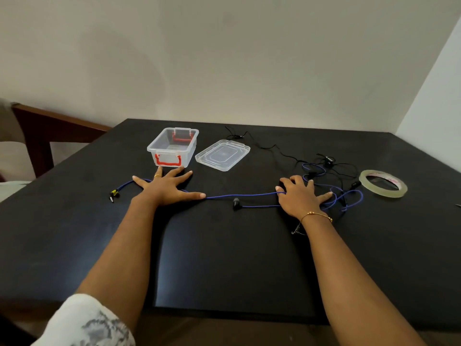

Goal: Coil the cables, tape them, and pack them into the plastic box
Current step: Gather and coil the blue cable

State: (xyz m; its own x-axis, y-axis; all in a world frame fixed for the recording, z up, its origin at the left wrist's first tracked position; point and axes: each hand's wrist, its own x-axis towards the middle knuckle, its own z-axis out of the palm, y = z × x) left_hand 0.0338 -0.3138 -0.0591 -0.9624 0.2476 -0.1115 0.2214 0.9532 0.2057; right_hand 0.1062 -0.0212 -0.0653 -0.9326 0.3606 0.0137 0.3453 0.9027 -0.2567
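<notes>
While blue earphone cable (249,195) lies stretched on table (224,258), left hand (164,187) flat, fingers spread, pinning it; right hand (300,196) curled round cable nr tangle. Judgement: free blue from black cable (274,148) first, coil even loops. Plastic box (173,147) open, behind left hand.

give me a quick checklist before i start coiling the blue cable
1. Blue cable stretched out between the hands: ok.
2. Left hand flat on the cable near the jack plug: ok, pinned but no grip.
3. Right hand has the cable: cannot tell; its fingers are curled over the cable.
4. Blue cable free of the black cable: not ok, tangled at right.
5. Tape roll on the table: ok.
6. Plastic box open, lid beside it: ok.
</notes>
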